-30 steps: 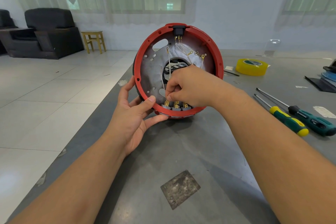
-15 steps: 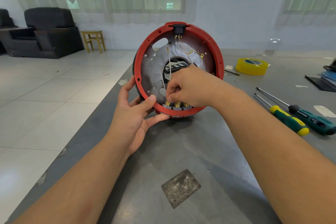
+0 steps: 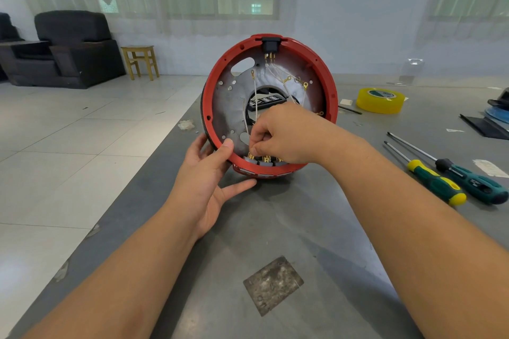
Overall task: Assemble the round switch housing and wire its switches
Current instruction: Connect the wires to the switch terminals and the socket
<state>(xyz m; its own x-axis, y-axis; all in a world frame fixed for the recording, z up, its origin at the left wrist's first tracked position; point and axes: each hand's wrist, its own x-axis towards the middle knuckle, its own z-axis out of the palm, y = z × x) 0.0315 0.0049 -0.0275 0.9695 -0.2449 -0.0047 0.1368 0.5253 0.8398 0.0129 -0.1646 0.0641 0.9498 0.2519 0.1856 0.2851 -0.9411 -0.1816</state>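
The round red switch housing [image 3: 327, 82] stands on edge on the grey table [image 3: 275, 228], its open side facing me, with a grey metal plate inside. A black socket [image 3: 271, 44] sits at its top, and thin white wires [image 3: 256, 96] with gold terminals hang from it. Along the bottom rim runs a row of grey switches [image 3: 250, 160] with gold pins. My left hand [image 3: 209, 181] grips the lower left rim, thumb inside. My right hand [image 3: 283, 137] is inside the housing just above the switches, fingers curled, pinching a wire end at the leftmost switch.
Two screwdrivers [image 3: 438, 181] lie on the table at the right. A yellow tape roll [image 3: 380, 100] sits behind the housing on the right, with dark items [image 3: 493, 118] at the far right edge. The table's left edge drops to a tiled floor [image 3: 68, 146].
My right hand has shifted slightly left and down toward the leftmost switch. My left hand keeps its grip on the rim.
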